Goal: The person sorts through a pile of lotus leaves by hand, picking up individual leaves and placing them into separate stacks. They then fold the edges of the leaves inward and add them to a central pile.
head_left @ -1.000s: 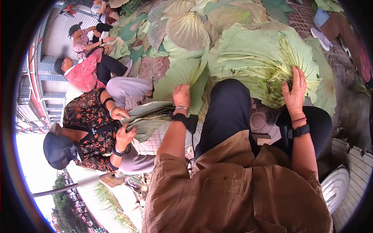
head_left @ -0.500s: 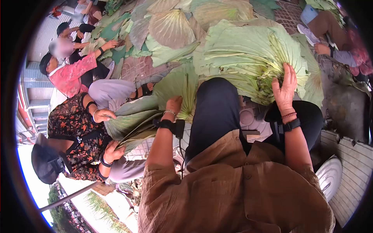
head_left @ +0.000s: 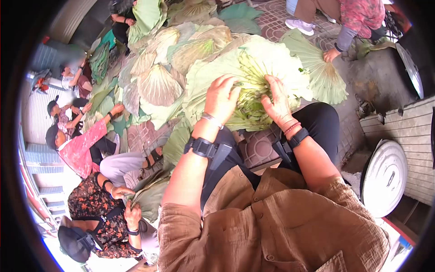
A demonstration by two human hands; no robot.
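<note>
In front of my knees lies a stack of large pale green lotus leaves (head_left: 204,77), their ribs bunched toward the middle. My left hand (head_left: 222,97) is at the left of the bunched part, fingers curled and closed on the leaves. Opposite it, my right hand (head_left: 278,102) grips the stack's right side, its fingers bent over the ribs and the thumb lower down. The fingertips of both hands are partly lost among the folds.
More lotus leaves (head_left: 156,84) cover the brick paving (head_left: 267,18). Several people sit along the left; one in a flowered shirt (head_left: 86,199) handles leaves close by. At upper right another person's hand (head_left: 331,55) touches a spread leaf (head_left: 312,63). A round metal lid (head_left: 385,179) leans at right.
My left hand has left the leaf at my left knee and come to the stack. My right hand has shifted along its ribs. The view has turned, and the left neighbour sits lower in it.
</note>
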